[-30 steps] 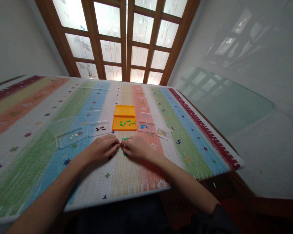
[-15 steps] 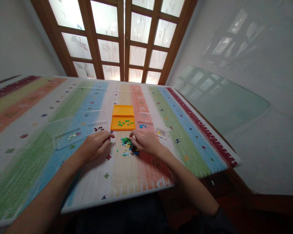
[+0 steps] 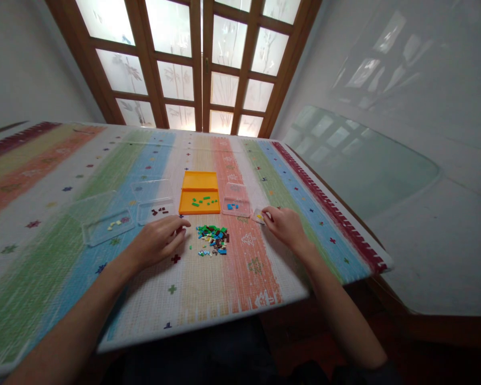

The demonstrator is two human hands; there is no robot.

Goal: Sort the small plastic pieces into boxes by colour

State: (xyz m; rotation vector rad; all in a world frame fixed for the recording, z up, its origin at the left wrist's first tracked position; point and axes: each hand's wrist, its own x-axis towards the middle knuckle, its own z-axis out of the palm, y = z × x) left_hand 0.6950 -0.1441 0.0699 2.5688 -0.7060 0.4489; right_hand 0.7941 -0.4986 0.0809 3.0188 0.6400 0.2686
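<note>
A mixed pile of small toy building bricks [image 3: 213, 235], green, blue, brown and pale, lies on the cloth between my hands. Just left of it rests my left hand [image 3: 160, 239], fingers loosely curled, thumb and forefinger slightly apart, nothing visible in them. My right hand [image 3: 284, 225] is over a small clear box [image 3: 258, 213] holding yellow bricks, and partly covers it. Its thumb and forefinger are pinched together at the box; whatever they hold is too small to make out. Behind the pile, an opened orange case [image 3: 199, 213] contains several green bricks [image 3: 203, 201].
A clear box [image 3: 235, 214] with blue bricks stands right of the orange case. To the left are a clear box [image 3: 140, 220] with dark brown bricks and another clear box [image 3: 88, 240] with pale ones, lids open. The striped tablecloth [image 3: 152, 299] ends at the near table edge.
My right hand has moved from the brick pile to the right, over the small box with yellow bricks, uncovering the pile. My left hand has stayed almost in place.
</note>
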